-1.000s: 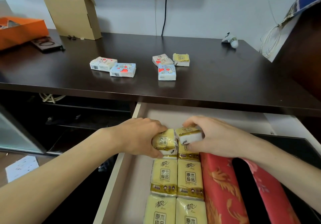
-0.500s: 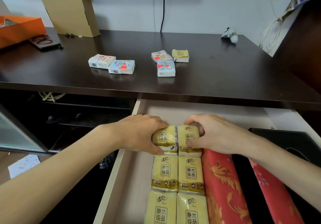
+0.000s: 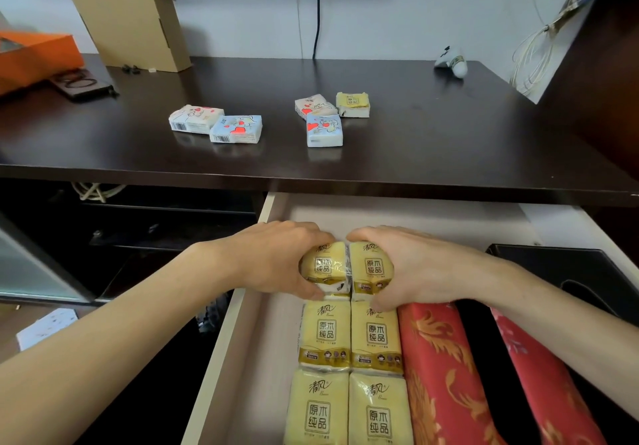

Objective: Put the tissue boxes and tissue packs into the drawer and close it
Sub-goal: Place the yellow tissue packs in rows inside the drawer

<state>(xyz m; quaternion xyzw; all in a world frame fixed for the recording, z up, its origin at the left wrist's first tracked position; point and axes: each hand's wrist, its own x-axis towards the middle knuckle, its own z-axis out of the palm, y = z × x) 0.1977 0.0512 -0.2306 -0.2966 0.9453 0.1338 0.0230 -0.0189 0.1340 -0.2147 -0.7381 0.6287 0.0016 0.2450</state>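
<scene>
My left hand (image 3: 276,259) curls around a soft yellow tissue pack (image 3: 323,266), fingers over its far edge and thumb under the near one, so the crinkly plastic wrap bulges. My right hand (image 3: 420,266) pinches a second yellow pack (image 3: 370,268) the same way, and the two packs touch side by side at the middle of the frame, over the far end of the open drawer (image 3: 242,341). Below them, toward the bottom of the frame, four more yellow packs (image 3: 349,372) lie flat in two tidy columns on the drawer's pale, smooth floor. Just right of those lie two long red tissue boxes (image 3: 439,372) with a glossy gold leaf pattern, a dark gap between them. On the dark, polished tabletop (image 3: 449,140) in the upper half of the frame, five small square packs remain: a white one (image 3: 196,118) and a pale blue one (image 3: 236,128) touching at centre left, then a cluster of pink (image 3: 314,106), blue (image 3: 324,130) and yellow (image 3: 352,104). An open cardboard box (image 3: 131,19) stands at upper left.
</scene>
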